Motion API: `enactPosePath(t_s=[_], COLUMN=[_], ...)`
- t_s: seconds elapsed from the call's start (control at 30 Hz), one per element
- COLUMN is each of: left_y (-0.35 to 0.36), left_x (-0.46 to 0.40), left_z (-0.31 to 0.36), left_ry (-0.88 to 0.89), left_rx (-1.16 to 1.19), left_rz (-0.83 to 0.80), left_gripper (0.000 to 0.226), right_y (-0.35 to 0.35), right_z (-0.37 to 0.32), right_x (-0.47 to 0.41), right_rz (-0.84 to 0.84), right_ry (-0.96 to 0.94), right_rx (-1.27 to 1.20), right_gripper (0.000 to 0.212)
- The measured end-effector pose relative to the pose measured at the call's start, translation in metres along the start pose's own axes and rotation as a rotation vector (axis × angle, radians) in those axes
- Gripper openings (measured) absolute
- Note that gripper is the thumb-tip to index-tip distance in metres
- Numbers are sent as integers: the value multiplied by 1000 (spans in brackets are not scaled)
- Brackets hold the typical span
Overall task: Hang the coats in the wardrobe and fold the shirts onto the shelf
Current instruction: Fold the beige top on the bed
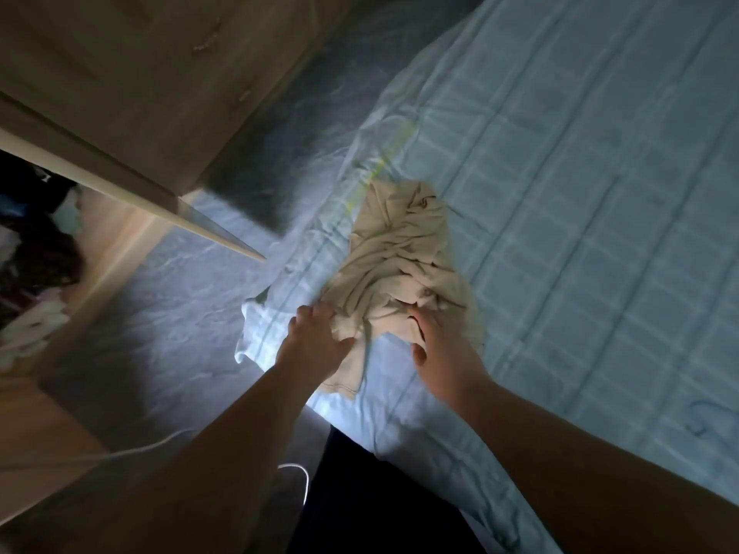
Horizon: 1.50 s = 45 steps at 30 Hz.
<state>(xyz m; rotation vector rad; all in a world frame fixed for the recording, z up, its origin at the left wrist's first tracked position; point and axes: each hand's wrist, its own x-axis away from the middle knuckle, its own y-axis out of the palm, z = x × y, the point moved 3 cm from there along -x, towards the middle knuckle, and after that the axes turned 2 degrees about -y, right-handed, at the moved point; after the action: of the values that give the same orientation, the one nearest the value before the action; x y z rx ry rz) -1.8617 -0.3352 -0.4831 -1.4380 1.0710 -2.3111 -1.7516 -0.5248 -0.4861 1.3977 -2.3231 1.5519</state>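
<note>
A crumpled beige shirt (400, 257) lies in a heap near the edge of a bed with a light blue checked cover (580, 193). My left hand (316, 337) grips the shirt's near left edge, fabric bunched under the fingers. My right hand (440, 349) holds the near right part of the shirt, its fingers tucked into the cloth and its thumb apart. The open wardrobe (120, 113) stands at the left, with a wooden shelf (112, 249) that bears dark and white clothes at its far left.
A white cable (296, 473) runs across the grey floor near my dark trouser leg (360, 493). The wardrobe door edge (208, 229) juts toward the bed. A narrow strip of floor separates wardrobe and bed.
</note>
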Motion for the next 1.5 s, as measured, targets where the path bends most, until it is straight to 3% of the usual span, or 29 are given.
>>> enactPosePath(t_s=[0.1,0.2,0.3,0.47,0.57,0.73,0.83,0.93,1.03,1.13,1.2,1.3,1.4,1.5], left_y=[22,21,3,-53,-85,-129,-139,-143,-137,-125,-119,-113,-105,-91], left_x=[-10,-14,-25,-8,10,60,88,116,151,176,192,220,246,276], left_z=[1,-3,-13,0,20,88,138,187,227,265,296,336,360,382], left_ry=[26,43,26,92,174,376,573,779,855,849,824,769,662,686], left_rx=[-118,-181,-90,108,263,266,126,-119,-445,-604,-531,-210,85,168], left_rz=[105,95,23,150,167,75,-70,-139,-108,30,53,-114,-283,-414], left_gripper=[69,57,35,13,18,46,39,66,87,64,34,7,13,20], right_y=[24,34,35,-15,-72,-158,-199,-245,-289,-321,-336,-351,-371,-402], right_z=[6,2,-6,-28,-41,-57,-58,-45,-18,14,38,74,109,138], right_x=[-21,-33,-37,-8,25,81,113,142,169,200,221,254,286,312], right_rz=[-20,36,57,216,304,481,575,703,819,890,943,1010,1050,1099], right_ry=[95,173,234,242,314,299,322,351,345,360,371,371,339,300], right_rx=[37,123,102,-159,-357,-380,-414,-463,-425,-384,-388,-432,-457,-440], right_gripper=[72,55,36,24,16,26,25,31,27,21,19,19,19,20])
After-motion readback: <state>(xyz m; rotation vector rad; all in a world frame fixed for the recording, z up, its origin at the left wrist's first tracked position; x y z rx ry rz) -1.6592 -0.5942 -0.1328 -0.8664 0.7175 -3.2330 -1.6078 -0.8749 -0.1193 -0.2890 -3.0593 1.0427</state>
